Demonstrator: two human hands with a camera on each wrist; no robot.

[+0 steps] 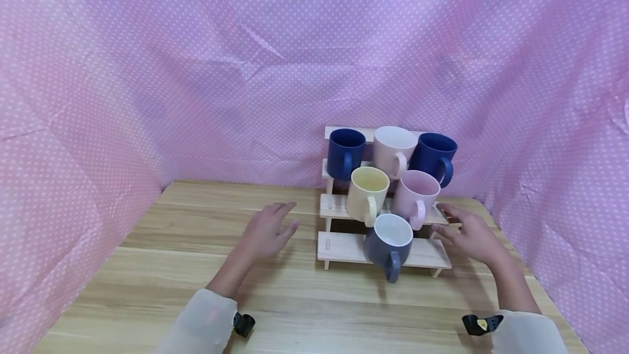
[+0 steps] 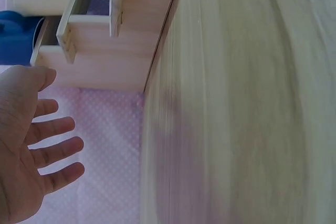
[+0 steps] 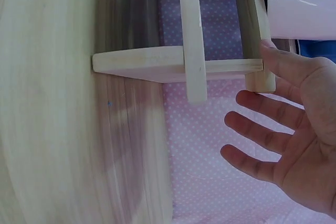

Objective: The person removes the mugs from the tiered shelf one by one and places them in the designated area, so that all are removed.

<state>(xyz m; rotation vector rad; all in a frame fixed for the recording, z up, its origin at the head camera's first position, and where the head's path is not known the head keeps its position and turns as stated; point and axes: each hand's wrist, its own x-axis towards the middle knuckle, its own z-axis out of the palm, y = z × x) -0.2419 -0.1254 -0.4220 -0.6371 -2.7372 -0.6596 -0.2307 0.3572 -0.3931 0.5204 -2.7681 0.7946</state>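
Note:
A three-tier wooden stand (image 1: pixel 344 245) holds several mugs. On the top tier are a dark blue mug (image 1: pixel 346 157), a pale pink mug (image 1: pixel 388 157) and another dark blue mug (image 1: pixel 432 157). The middle tier bears a yellow mug (image 1: pixel 366 195) and a pink mug (image 1: pixel 413 198); a grey mug (image 1: pixel 385 247) with a white inside sits on the lowest. My left hand (image 1: pixel 267 232), fingers spread and holding nothing, hovers left of the stand. Beside the stand's right end is my right hand (image 1: pixel 469 234), its thumb (image 3: pixel 283 61) at a board's end; whether it touches is unclear.
The stand rests on a wood-grain table (image 1: pixel 196 245), right of its middle. A pink cloth with white dots (image 1: pixel 221 97) hangs behind and along both sides. Black wrist devices (image 1: pixel 243 324) sit at both pale sleeves (image 1: pixel 203 321).

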